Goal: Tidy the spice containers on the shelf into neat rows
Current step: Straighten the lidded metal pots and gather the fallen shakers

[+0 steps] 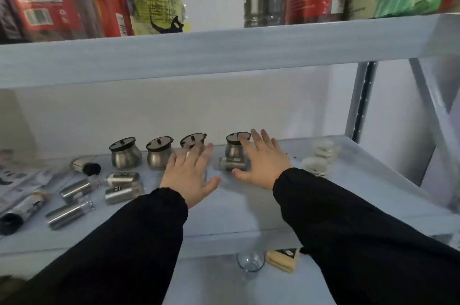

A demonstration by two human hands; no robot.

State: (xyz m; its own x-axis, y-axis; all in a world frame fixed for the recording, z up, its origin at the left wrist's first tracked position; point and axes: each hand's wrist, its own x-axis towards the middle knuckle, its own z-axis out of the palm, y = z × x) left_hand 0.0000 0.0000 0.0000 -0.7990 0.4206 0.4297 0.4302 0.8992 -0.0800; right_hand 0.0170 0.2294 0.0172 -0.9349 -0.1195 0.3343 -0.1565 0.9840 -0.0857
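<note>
Several squat steel spice pots with dark lids stand in a row at the back of the white shelf [236,207]: one at the left [125,154], a second [158,155], a third [192,142] partly behind my fingers, a fourth [234,146]. My left hand [190,171] reaches in with fingers spread, holding nothing. My right hand [262,161] is spread over a small steel shaker [231,164] lying on its side in front of the fourth pot. Several steel shakers [123,191] lie tipped over at the left.
White-lidded jars [321,155] stand blurred at the shelf's right. Steel grinders [69,213] and a dark-capped bottle [86,166] lie at the left beside papers. The upper shelf carries red boxes and bags. Below sit a glass [250,263] and a sponge [282,260].
</note>
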